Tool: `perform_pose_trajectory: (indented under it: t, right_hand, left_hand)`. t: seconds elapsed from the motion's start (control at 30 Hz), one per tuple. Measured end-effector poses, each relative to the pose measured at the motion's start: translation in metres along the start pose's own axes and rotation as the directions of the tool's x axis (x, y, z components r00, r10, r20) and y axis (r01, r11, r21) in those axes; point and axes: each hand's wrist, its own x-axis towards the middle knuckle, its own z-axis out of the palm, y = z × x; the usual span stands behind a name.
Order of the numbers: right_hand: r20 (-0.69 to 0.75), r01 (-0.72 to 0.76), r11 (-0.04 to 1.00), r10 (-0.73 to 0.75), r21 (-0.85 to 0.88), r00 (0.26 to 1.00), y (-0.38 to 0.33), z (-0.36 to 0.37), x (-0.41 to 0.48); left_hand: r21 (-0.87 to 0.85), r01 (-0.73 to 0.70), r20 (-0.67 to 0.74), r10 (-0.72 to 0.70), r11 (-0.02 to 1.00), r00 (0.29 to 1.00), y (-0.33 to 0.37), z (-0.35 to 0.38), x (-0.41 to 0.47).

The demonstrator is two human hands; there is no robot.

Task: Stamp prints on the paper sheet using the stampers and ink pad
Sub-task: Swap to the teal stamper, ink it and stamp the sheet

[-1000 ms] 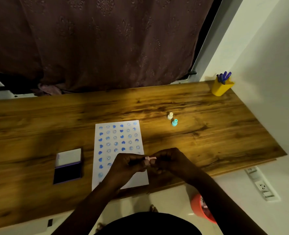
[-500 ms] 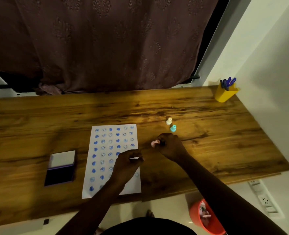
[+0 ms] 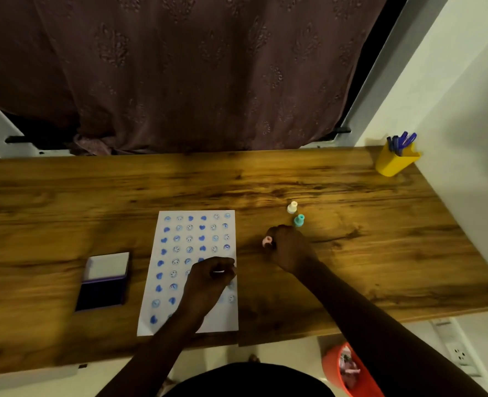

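Note:
A white paper sheet [image 3: 192, 253] covered with rows of blue heart and smiley prints lies on the wooden desk [image 3: 265, 181]. My left hand [image 3: 208, 279] rests over its lower right part, fingers closed on a small white piece. My right hand [image 3: 287, 249] holds a pink stamper [image 3: 267, 241] down at the desk, right of the sheet. A cream stamper [image 3: 292, 207] and a teal stamper [image 3: 298, 220] stand just beyond that hand. The open ink pad [image 3: 104, 282], white lid up and dark pad toward me, lies left of the sheet.
A yellow pen holder [image 3: 396, 160] with blue pens stands at the desk's far right corner by the wall. A dark curtain [image 3: 179, 67] hangs behind the desk. An orange bin [image 3: 348, 371] sits on the floor below the desk's front edge, near wall sockets [image 3: 457, 353].
My hands, joined on the pink stamper over the sheet's lower edge, have parted. The right carried the stamper right and away toward the other stampers; the left kept the small white piece.

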Motion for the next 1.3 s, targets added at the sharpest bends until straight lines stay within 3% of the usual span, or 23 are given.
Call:
perform_pose_trajectory:
  t: [0.37, 0.5, 0.57, 0.63, 0.73, 0.97, 1.17, 1.3]
  right_hand:
    - [0.005, -0.023, 0.999, 0.024, -0.031, 1.000, 0.003, -0.001, 0.003]
    - [-0.172, -0.076, 0.994, 0.089, 0.082, 0.981, 0.021, -0.024, 0.005]
    - [-0.318, -0.110, 0.990, 0.132, 0.087, 0.939, 0.035, -0.035, 0.008]
    - [-0.375, -0.200, 0.976, 0.218, 0.087, 0.901, 0.046, -0.043, 0.013]
    - [-0.303, -0.319, 0.948, 0.304, -0.001, 0.903, 0.055, -0.043, 0.024]
    - [-0.234, -0.307, 0.952, 0.300, 0.006, 0.925, 0.062, -0.031, 0.041]
    - [-0.304, -0.264, 0.959, 0.284, 0.107, 0.909, 0.049, -0.041, 0.021]
    - [-0.309, -0.169, 0.896, 0.312, 0.412, 0.898, 0.017, -0.052, -0.009]
  left_hand:
    - [-0.033, -0.012, 0.038, 0.013, 0.999, 0.999, 0.007, 0.012, 0.001]
    - [-0.015, -0.039, 0.035, 0.040, 0.999, 0.999, 0.008, 0.007, 0.000]
    - [-0.006, -0.043, 0.025, 0.043, 0.999, 0.999, 0.008, 0.004, 0.000]
    - [0.006, -0.045, 0.019, 0.044, 0.999, 0.999, 0.009, 0.001, -0.001]
    - [-0.003, -0.033, 0.012, 0.033, 0.999, 0.999, 0.009, -0.002, -0.003]
    - [-0.070, -0.023, 0.012, 0.024, 0.997, 1.000, 0.007, -0.008, -0.009]
    - [-0.136, -0.003, -0.001, 0.003, 0.991, 1.000, 0.001, -0.019, -0.009]
    - [-0.123, -0.045, 0.021, 0.048, 0.991, 0.999, 0.007, -0.022, -0.009]
